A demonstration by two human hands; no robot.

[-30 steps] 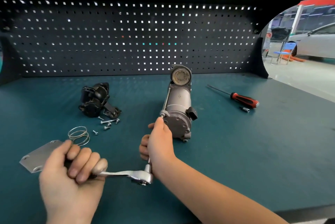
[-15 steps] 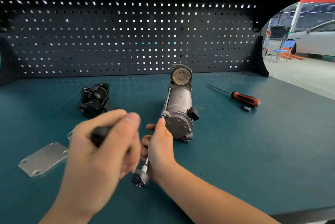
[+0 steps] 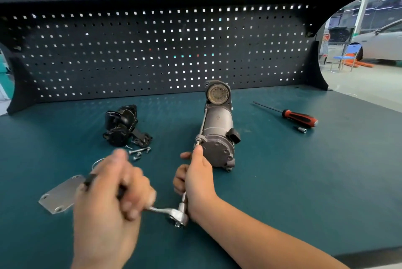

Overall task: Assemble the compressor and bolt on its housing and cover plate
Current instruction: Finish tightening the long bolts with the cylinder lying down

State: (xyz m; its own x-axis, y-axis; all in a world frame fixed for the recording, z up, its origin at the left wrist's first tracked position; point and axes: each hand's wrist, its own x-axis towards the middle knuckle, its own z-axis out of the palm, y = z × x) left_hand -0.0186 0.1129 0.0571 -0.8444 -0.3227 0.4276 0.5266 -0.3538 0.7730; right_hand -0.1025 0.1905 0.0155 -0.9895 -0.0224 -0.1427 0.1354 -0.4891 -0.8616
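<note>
Compressor (image 3: 217,129) gains another tightening stroke; my left hand (image 3: 111,199), clenched round the ratchet (image 3: 168,212), swung back to nine o'clock; right hand (image 3: 195,179) grips its extension (image 3: 184,200).

Compressor (image 3: 217,136) lies on the teal bench mat (image 3: 282,181), near end toward the person. Right hand (image 3: 195,179) grips the extension bar (image 3: 184,199), thumb up by the long bolt (image 3: 202,125) at the compressor's flange. Left hand (image 3: 113,199), motion-blurred, grips the ratchet wrench (image 3: 177,216) handle; the ratchet head sits on the bar's near end. Cover plate (image 3: 58,194) lies flat at left, partly behind the left hand. Black housing (image 3: 121,126) sits left of the compressor, loose screws (image 3: 138,152) just in front. Red-handled screwdriver (image 3: 300,118) and small socket (image 3: 302,130) lie at right. Pegboard (image 3: 152,51) stands behind.
</note>
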